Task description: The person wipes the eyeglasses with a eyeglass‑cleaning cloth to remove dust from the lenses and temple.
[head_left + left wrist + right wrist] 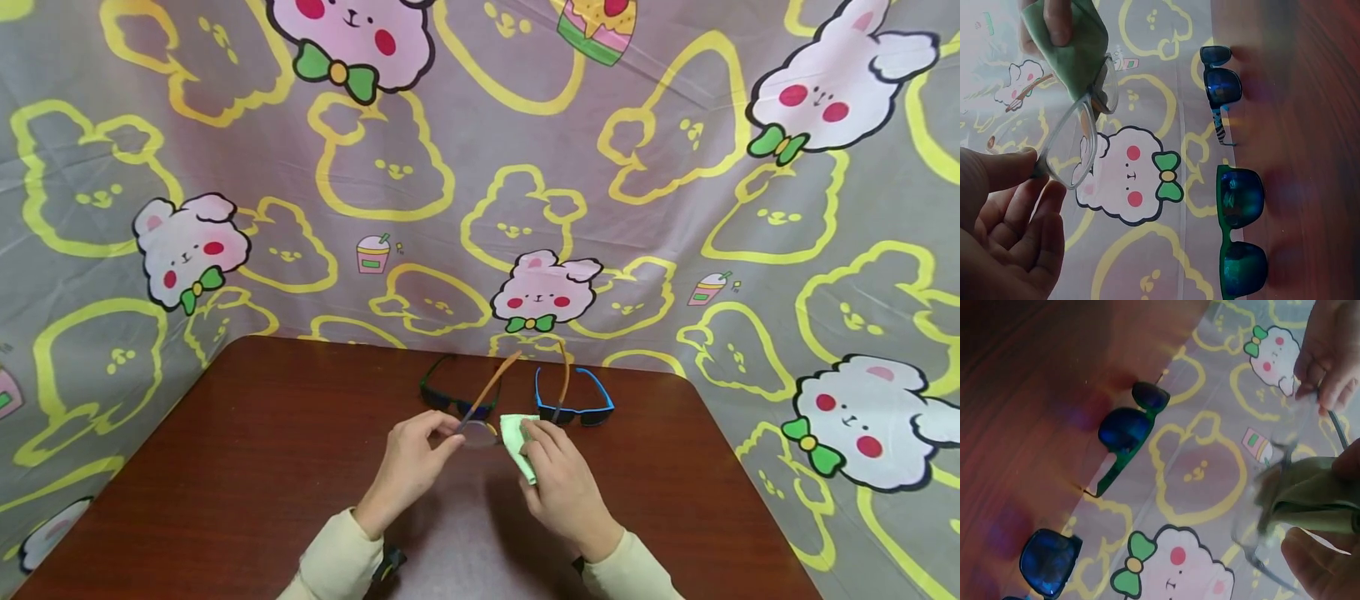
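Note:
A pair of clear-framed eyeglasses with orange-brown temples is held above the table, temples pointing away. My left hand pinches one end of the frame near the hinge between thumb and fingers. In my right hand is a light green cloth; in the left wrist view the cloth is folded over the other lens, which it partly hides. The right wrist view shows the fingers gripping the cloth against the blurred glasses.
Green-framed sunglasses lie on the brown table beyond the left hand. Blue-framed sunglasses lie beyond the right hand. A patterned curtain hangs behind and beside the table.

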A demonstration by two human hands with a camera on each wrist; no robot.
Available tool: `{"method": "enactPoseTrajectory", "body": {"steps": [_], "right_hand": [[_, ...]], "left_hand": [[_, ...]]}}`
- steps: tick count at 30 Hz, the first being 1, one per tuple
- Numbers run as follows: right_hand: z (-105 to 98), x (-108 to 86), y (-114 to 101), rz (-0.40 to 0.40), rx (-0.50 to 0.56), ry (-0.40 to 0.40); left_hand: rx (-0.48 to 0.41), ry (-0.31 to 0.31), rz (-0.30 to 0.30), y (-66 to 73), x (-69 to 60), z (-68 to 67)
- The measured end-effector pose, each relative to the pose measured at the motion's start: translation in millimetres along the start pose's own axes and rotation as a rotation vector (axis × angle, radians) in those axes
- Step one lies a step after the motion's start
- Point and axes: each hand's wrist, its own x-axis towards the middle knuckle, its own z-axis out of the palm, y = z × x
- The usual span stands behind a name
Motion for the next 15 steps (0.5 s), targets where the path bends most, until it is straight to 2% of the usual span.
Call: {"method": "enactPoseTrajectory", "body": {"steps": [3, 7, 11, 15], "right_hand": [[2.2, -0.8, -3.5, 0.004, -0.01, -0.039], [4.6, -0.1, -6.0, -0.013, -0.065, -0.052], [5.4, 0.5, -7.0, -0.03, -0.135, -0.053], [4.7, 0.4, -7.2, -0.003, -0.162, -0.058]], "left_hand": [[0.013, 0.016, 0.049, -0.3, 0.0, 1.1], [0.029, 0.04, 0.115, -1.1, 0.1, 2.1], [0.036, 0.065, 0.154, -1.1, -0.1, 2.6], [0.042, 0.083, 0.184, -1.5, 0.0, 3.2]]}}
